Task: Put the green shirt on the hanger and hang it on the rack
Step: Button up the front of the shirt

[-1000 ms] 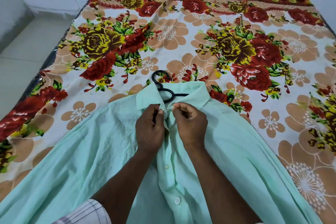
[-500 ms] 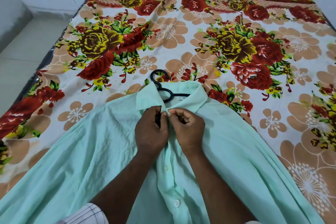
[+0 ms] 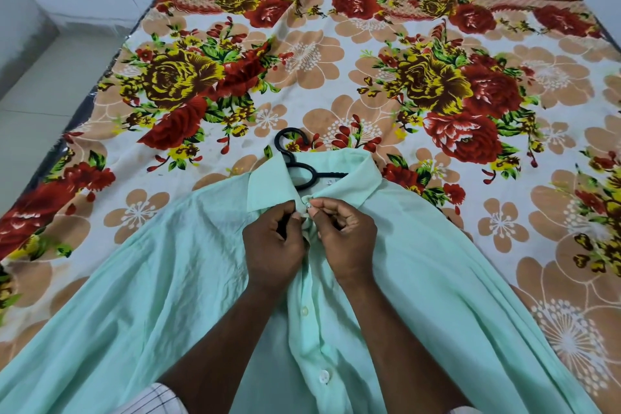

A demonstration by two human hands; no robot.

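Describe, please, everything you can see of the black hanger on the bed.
The black hanger, plastic by its look, lies flat on the floral bedsheet. Only its hook, a looped neck and a short stretch of one arm show; the rest is hidden inside the green shirt, whose collar covers it.
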